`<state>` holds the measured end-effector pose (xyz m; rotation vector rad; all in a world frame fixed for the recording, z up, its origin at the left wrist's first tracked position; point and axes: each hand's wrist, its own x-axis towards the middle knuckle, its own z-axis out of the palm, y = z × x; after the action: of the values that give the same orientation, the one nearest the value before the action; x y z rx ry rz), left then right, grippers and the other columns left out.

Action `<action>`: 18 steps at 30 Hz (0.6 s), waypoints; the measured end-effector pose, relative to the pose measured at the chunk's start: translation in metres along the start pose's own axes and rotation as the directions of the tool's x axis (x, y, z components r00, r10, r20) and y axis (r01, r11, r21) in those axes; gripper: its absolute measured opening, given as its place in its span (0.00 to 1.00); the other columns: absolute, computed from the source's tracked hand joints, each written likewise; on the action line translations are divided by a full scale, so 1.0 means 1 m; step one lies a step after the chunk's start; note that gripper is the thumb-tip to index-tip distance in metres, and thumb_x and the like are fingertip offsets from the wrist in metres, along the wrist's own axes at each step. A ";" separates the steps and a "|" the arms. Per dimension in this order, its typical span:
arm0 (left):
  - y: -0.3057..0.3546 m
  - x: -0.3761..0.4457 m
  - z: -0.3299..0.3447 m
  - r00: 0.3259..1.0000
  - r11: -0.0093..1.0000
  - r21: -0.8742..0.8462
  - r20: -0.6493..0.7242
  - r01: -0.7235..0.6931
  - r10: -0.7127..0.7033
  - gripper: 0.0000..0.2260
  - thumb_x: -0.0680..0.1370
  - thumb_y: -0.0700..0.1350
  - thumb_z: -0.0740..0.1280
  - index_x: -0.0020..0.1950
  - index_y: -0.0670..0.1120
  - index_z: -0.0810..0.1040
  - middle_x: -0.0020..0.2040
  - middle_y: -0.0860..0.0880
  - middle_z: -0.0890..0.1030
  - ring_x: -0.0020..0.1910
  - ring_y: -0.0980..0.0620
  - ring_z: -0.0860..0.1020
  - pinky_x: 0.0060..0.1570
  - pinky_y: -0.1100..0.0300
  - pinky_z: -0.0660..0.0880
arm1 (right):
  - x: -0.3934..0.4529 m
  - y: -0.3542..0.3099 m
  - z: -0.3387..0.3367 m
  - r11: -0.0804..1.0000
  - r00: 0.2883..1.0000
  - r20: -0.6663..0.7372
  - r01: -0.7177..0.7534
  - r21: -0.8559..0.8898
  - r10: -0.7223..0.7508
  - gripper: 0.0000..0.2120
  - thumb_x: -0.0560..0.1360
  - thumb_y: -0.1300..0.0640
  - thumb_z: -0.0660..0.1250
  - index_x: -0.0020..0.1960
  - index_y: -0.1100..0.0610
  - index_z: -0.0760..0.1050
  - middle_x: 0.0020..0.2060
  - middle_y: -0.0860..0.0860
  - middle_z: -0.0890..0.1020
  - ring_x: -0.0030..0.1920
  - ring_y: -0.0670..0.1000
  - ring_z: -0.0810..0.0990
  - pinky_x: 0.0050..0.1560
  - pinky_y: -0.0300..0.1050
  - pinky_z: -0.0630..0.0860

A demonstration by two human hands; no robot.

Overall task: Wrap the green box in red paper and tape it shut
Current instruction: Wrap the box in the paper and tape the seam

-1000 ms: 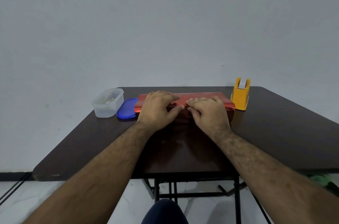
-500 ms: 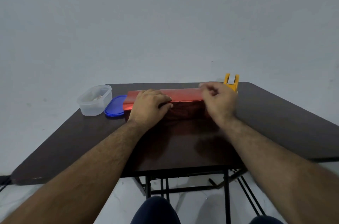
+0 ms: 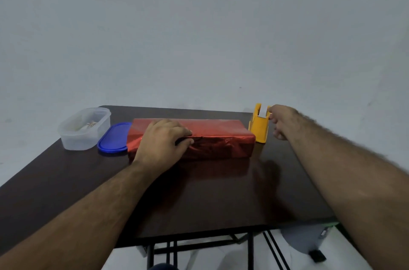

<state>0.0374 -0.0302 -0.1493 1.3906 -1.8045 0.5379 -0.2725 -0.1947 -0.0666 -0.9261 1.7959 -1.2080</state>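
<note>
A long box covered in shiny red paper (image 3: pixel 221 137) lies across the far middle of the dark table (image 3: pixel 210 199); no green shows. My left hand (image 3: pixel 161 143) rests on its left half, fingers curled over the front top edge, pressing the paper's seam down. My right hand (image 3: pixel 282 120) is at the yellow tape dispenser (image 3: pixel 259 128), which stands just right of the box. Its thumb and finger pinch the white tape end (image 3: pixel 263 112) at the dispenser's top.
A clear plastic tub (image 3: pixel 85 129) with small items inside stands at the far left, its blue lid (image 3: pixel 115 139) lying flat between it and the box. Grey wall rises behind the table. Black table legs and a pale floor show below the near edge.
My right hand left the box top and reached right to the tape dispenser, taking hold of the tape end. My left hand stayed pressing the paper. The camera view shifted.
</note>
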 end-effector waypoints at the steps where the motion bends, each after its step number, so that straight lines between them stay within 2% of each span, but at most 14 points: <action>1: 0.000 0.001 0.000 1.000 1.000 -0.003 0.001 0.003 -0.003 0.11 0.77 0.51 0.78 0.57 0.50 0.89 0.54 0.52 0.88 0.57 0.48 0.83 0.62 0.50 0.72 | 0.002 -0.003 0.001 0.999 1.000 0.008 -0.018 -0.048 0.019 0.09 0.80 0.47 0.68 0.50 0.53 0.78 0.35 0.49 0.71 0.30 0.50 0.67 0.33 0.41 0.69; 6: 0.000 0.002 0.002 1.000 1.000 -0.012 0.015 0.002 -0.002 0.11 0.77 0.51 0.78 0.57 0.51 0.89 0.54 0.54 0.88 0.57 0.49 0.83 0.61 0.50 0.72 | 0.012 -0.014 0.006 0.983 0.998 0.059 -0.018 -0.181 0.029 0.10 0.80 0.50 0.70 0.53 0.57 0.78 0.37 0.50 0.69 0.35 0.50 0.68 0.35 0.44 0.70; 10: 0.000 0.002 0.002 1.000 1.000 -0.016 0.017 0.002 -0.002 0.11 0.76 0.51 0.78 0.57 0.51 0.89 0.54 0.53 0.88 0.57 0.49 0.83 0.61 0.49 0.73 | 0.013 -0.019 0.005 0.958 0.993 0.074 -0.067 -0.280 0.091 0.08 0.81 0.51 0.69 0.53 0.57 0.77 0.34 0.50 0.64 0.32 0.49 0.63 0.32 0.41 0.70; 12: 0.000 0.002 0.001 1.000 1.000 -0.011 0.017 0.000 0.001 0.10 0.76 0.51 0.79 0.56 0.50 0.89 0.53 0.53 0.88 0.56 0.48 0.84 0.60 0.48 0.73 | 0.018 -0.018 0.006 0.950 0.989 0.076 -0.096 -0.296 0.124 0.08 0.81 0.51 0.68 0.54 0.56 0.78 0.35 0.50 0.66 0.32 0.48 0.63 0.31 0.39 0.70; 14: 0.000 0.001 0.000 1.000 1.000 -0.014 0.014 0.002 -0.001 0.10 0.75 0.50 0.79 0.55 0.50 0.89 0.52 0.53 0.88 0.55 0.48 0.84 0.60 0.48 0.73 | 0.022 -0.017 0.007 0.949 0.989 0.057 -0.114 -0.295 0.137 0.06 0.81 0.52 0.68 0.51 0.55 0.77 0.37 0.50 0.69 0.31 0.48 0.64 0.31 0.38 0.70; 18: 0.001 0.002 0.000 1.000 1.000 -0.025 0.014 0.005 -0.005 0.10 0.76 0.51 0.79 0.56 0.50 0.89 0.52 0.53 0.87 0.55 0.48 0.83 0.60 0.48 0.73 | 0.027 -0.017 0.008 0.949 0.987 0.048 -0.135 -0.286 0.155 0.05 0.81 0.53 0.69 0.49 0.55 0.77 0.34 0.50 0.66 0.31 0.48 0.63 0.30 0.38 0.69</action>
<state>0.0364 -0.0305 -0.1476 1.3845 -1.8125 0.5024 -0.2753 -0.2262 -0.0578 -0.9621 1.9756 -0.8311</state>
